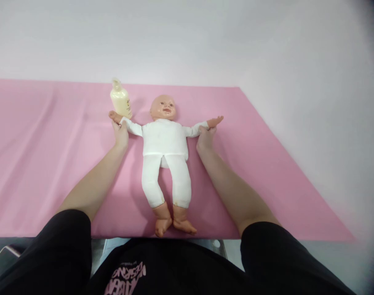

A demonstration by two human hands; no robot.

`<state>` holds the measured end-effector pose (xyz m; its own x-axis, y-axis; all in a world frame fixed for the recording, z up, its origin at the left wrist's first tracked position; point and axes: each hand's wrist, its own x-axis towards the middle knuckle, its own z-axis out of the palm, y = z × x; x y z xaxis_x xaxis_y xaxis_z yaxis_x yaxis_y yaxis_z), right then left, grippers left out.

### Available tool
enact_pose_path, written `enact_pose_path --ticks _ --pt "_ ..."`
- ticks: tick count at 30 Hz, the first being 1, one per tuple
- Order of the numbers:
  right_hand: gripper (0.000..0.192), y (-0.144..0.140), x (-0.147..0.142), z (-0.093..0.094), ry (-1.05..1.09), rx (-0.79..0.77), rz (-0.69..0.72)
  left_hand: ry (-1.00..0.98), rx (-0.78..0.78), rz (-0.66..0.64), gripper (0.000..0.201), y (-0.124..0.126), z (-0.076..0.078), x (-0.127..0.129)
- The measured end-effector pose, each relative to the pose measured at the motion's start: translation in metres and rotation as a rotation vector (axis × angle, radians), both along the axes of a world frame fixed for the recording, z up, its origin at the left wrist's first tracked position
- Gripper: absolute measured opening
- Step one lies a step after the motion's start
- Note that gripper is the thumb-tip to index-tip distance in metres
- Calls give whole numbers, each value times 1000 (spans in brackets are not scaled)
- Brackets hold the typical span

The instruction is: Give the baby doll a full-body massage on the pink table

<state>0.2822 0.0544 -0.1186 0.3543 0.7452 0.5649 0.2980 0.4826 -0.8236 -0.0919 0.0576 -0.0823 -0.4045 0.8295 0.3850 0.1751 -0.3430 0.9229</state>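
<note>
The person wore a black top [181,266]; its left sleeve [64,241] and right sleeve [276,250], both loose and plain, ended near the elbows. Pink block lettering [122,282] marked the front in stacked rows, wording apparently too blurred to read reliably. Left hand [122,134] and right hand [206,140]: bare.

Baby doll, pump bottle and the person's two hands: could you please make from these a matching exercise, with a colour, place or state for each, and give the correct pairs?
1. Pump bottle
2. Baby doll
3. Left hand
4. Right hand

A. Holding the doll on the bottle's side
B. Pale yellow
C. Holding the doll on the side away from the bottle
D. On its back, arms spread

Pairs: 1-B, 2-D, 3-A, 4-C
</note>
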Motion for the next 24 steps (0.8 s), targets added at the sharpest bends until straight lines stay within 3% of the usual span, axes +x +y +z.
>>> enact_pose_path --ticks 3,6,11,14,18,21,24 --pt "73 -8 -8 12 18 25 -14 59 81 -34 69 -5 3 3" --pt "65 -24 -25 31 -94 38 104 247 161 -146 74 -17 10 11" --pt "47 -45 -42 48 -378 4 223 764 240 -388 53 -38 26 30" --pt "47 -47 -43 48 -446 21 221 880 226 -408 49 -44 31 36" --pt "56 -44 -39 45 -299 47 175 728 273 -324 59 -43 28 33" --pt "76 -36 -32 40 -131 62 94 482 290 -214 74 -35 23 24" --pt "81 -23 -20 32 38 43 9 229 220 -63 81 -23 18 14"
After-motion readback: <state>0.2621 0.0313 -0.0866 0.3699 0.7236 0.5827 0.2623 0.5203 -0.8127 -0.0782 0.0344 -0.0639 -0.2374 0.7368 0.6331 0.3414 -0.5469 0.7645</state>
